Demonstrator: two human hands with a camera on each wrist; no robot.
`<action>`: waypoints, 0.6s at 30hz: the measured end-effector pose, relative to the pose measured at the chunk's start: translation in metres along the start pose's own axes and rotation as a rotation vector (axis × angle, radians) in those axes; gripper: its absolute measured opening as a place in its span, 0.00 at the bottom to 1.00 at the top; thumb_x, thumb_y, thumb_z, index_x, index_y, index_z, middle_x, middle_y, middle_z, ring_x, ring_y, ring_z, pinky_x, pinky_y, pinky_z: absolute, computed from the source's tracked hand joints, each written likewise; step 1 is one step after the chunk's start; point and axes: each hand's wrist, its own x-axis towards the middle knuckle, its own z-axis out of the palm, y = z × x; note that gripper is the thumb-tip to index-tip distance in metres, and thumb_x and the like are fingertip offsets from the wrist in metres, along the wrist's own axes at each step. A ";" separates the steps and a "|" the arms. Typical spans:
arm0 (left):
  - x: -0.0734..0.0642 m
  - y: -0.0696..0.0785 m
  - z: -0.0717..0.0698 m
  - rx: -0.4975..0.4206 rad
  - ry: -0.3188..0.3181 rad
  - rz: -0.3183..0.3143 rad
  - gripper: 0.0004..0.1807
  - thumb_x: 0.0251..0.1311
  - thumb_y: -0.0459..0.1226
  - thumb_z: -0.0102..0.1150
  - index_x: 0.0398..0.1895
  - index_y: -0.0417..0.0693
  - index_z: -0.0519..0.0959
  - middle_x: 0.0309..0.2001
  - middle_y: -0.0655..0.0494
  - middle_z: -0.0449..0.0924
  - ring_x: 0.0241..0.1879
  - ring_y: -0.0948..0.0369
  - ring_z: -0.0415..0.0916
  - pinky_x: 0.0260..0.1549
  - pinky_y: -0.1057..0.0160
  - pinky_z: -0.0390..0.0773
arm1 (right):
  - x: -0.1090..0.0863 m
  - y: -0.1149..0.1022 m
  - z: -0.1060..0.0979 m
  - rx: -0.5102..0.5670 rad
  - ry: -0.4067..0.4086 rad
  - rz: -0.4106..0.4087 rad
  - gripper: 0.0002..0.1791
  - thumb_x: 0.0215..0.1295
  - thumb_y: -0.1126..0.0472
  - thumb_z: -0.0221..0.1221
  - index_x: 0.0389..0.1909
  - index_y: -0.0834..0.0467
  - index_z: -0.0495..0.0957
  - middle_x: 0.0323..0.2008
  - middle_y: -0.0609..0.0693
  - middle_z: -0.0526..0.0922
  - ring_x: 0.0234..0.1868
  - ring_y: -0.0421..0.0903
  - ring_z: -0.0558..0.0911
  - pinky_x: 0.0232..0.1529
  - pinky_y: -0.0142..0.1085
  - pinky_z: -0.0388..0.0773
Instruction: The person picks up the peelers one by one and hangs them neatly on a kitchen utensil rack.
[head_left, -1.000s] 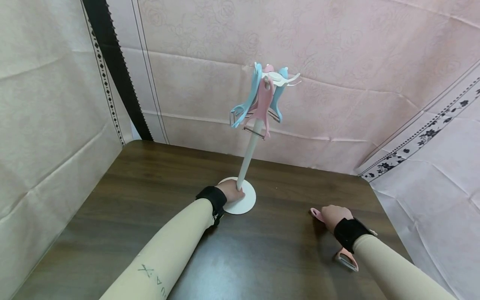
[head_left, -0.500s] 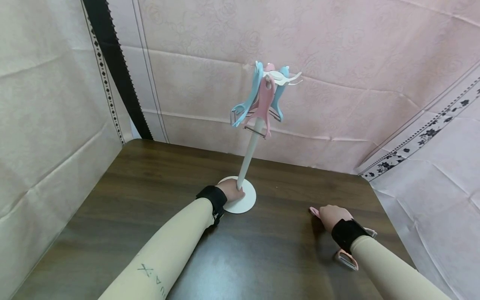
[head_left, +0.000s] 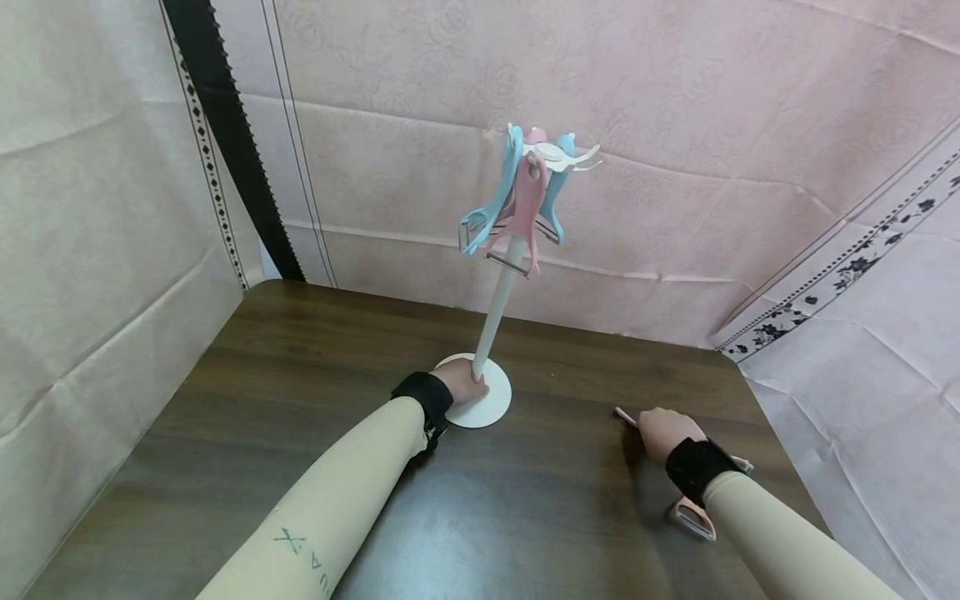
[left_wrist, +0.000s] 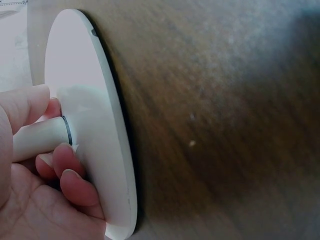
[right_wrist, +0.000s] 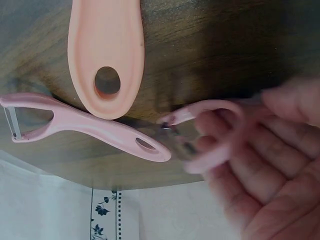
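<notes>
My left hand (head_left: 461, 382) grips the white pole (left_wrist: 37, 140) of a stand, low down by its round base (left_wrist: 92, 125). Blue peelers (head_left: 501, 196) and pink peelers (head_left: 529, 200) hang from hooks at the stand's top. Over on the right, my right hand (head_left: 666, 432) holds a pink peeler (right_wrist: 227, 150), blurred in the right wrist view; its handle end (head_left: 624, 416) pokes out past the hand in the head view. Beside it on the table lie a peach peeler (right_wrist: 107, 45) and another pink peeler (right_wrist: 95, 125), their handles close together.
The dark wooden table (head_left: 337, 500) reaches back to a pale patterned cloth (head_left: 390, 192). Similar cloth hangs at both sides. One white hook (head_left: 588, 156) on the stand points right without a peeler.
The pink peeler in my right hand has turned, its handle end now showing edge-on. That hand has shifted slightly toward the far side. My left hand and the stand stay put.
</notes>
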 end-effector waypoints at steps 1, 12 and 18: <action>0.002 -0.001 0.001 -0.005 -0.002 -0.005 0.13 0.65 0.40 0.56 0.43 0.39 0.80 0.37 0.52 0.81 0.37 0.57 0.74 0.47 0.59 0.73 | 0.001 0.000 0.000 0.003 0.003 -0.004 0.10 0.54 0.72 0.60 0.21 0.59 0.71 0.20 0.53 0.74 0.23 0.54 0.78 0.23 0.53 0.75; 0.003 -0.002 0.003 -0.024 -0.002 -0.025 0.11 0.64 0.40 0.57 0.38 0.40 0.79 0.34 0.53 0.79 0.36 0.57 0.73 0.46 0.59 0.73 | 0.016 -0.002 -0.022 0.133 0.164 -0.026 0.05 0.62 0.72 0.55 0.29 0.60 0.73 0.21 0.52 0.76 0.24 0.53 0.78 0.25 0.52 0.74; 0.003 -0.003 0.002 -0.007 0.000 0.002 0.09 0.64 0.40 0.58 0.33 0.42 0.78 0.30 0.54 0.78 0.33 0.57 0.73 0.44 0.60 0.73 | 0.026 -0.010 -0.063 0.261 0.488 -0.073 0.05 0.66 0.67 0.57 0.30 0.60 0.73 0.17 0.49 0.74 0.18 0.50 0.76 0.23 0.51 0.71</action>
